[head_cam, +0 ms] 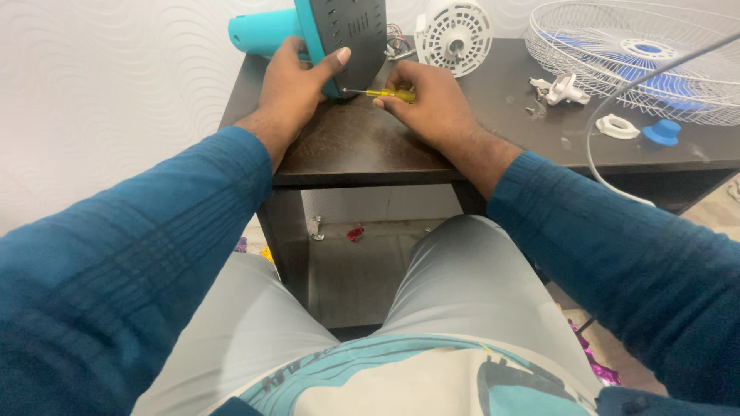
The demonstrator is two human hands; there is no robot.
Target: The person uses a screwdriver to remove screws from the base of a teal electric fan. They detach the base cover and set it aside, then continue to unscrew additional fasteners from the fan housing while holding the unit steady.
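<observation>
The fan base [324, 31] is standing on the table [370, 146], left of the motor housing [455, 35]; the grille [647, 58] is lying rightmost.

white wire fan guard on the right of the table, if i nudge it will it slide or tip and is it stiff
The round white wire fan guard lies flat on the dark brown table, so it would probably slide rather than tip. Its thin open wires suggest it is light and may flex a little. Its rim runs past the frame's edge, so overhang can't be judged.

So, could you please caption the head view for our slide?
Left hand steadies a turquoise fan base; right hand drives a yellow screwdriver.
</observation>
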